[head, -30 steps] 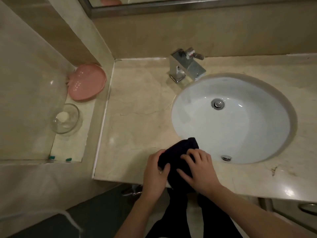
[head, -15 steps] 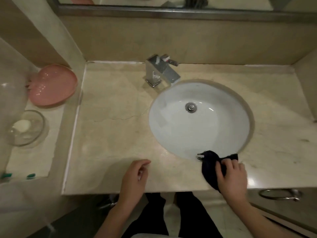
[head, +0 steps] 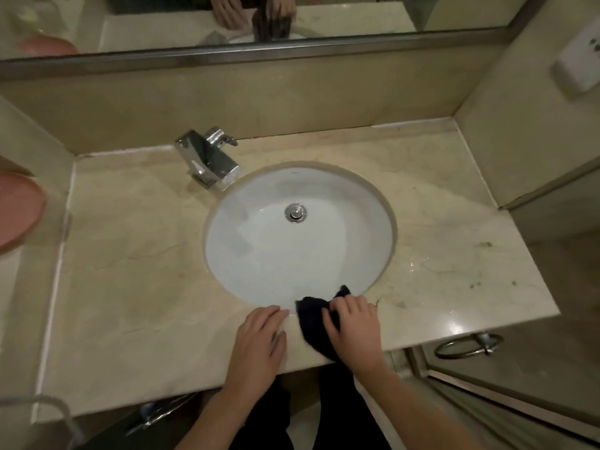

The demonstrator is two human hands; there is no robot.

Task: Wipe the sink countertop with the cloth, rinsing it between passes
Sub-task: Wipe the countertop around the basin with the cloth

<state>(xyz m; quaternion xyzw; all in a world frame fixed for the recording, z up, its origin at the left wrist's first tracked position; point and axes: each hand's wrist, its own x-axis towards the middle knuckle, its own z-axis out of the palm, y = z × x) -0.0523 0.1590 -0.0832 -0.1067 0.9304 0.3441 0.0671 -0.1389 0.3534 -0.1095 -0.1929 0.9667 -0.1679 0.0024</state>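
Observation:
A dark cloth [head: 313,321] lies bunched on the beige marble countertop [head: 130,271], at the front rim of the white round sink [head: 298,251]. My right hand [head: 355,329] presses down on the cloth and grips it, covering its right part. My left hand [head: 259,342] rests flat on the counter just left of the cloth, fingers spread, holding nothing. A chrome faucet [head: 209,160] stands at the sink's back left; no water runs from it.
A pink dish [head: 16,209] sits on the lower ledge at the far left. Walls close the counter at the back and the right. A metal towel ring [head: 467,347] hangs below the counter's front right. Brown stains [head: 483,245] mark the right side of the counter.
One second ago both hands held the cloth at the sink's front left. My right hand slid it rightwards along the front rim; my left hand let go and now lies beside it.

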